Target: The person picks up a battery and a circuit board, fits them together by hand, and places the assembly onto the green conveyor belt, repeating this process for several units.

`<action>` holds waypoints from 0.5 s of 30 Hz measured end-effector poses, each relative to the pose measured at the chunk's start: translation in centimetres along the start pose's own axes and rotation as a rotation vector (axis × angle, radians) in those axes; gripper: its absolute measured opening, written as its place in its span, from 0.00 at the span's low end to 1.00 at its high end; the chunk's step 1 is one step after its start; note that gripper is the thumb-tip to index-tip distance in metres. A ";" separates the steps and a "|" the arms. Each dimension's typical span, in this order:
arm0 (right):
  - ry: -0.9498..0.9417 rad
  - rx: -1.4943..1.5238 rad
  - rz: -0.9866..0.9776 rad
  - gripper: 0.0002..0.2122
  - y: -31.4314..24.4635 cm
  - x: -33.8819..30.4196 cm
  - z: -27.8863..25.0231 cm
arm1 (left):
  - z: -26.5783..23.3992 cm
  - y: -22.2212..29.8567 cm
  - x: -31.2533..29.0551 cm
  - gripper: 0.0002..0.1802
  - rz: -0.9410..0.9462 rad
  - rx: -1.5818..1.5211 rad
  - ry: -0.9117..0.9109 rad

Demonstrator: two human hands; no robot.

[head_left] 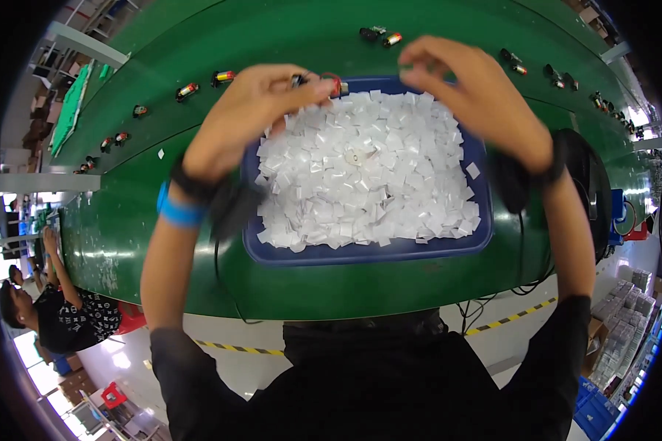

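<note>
My left hand [254, 110] is raised over the far left corner of a blue tray [360, 253] and pinches a small red and dark part [332, 82] between thumb and fingertips. To its right, over the tray's far edge, my right hand [471, 92] has its fingertips drawn together; what they hold, if anything, is too small to make out. The tray is heaped with several small white paper squares [368, 173]. Both wrists carry dark bands, and the left one also has a blue band [178, 213].
The tray sits on a green conveyor belt [125, 235] carrying several small red, yellow and dark parts [187, 91] along its far side. Another person [59, 309] works at the lower left. Stacked boxes [625, 331] stand at the lower right, and cables hang beside the tray.
</note>
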State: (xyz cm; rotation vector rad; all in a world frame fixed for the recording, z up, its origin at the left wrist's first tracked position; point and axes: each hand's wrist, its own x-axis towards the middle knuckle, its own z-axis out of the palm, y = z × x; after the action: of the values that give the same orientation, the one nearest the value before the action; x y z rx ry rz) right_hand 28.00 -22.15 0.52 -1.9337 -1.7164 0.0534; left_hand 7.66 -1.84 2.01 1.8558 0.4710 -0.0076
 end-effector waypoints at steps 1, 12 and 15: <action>-0.001 -0.026 0.008 0.12 3.8 2.2 0.3 | -1.1 -0.7 2.9 0.23 0.026 0.148 -0.013; -0.106 -0.239 0.027 0.13 16.9 11.6 9.8 | -4.7 -8.0 12.8 0.21 -0.114 0.242 0.451; -0.162 -0.271 0.064 0.12 15.8 10.8 8.6 | -4.8 -5.5 8.6 0.22 -0.013 0.121 0.399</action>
State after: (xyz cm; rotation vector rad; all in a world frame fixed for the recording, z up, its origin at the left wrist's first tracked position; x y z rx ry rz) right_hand 41.08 -9.44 -9.96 -2.2350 -1.8450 0.0011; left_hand 12.67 6.63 -3.42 1.9784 0.7716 0.3379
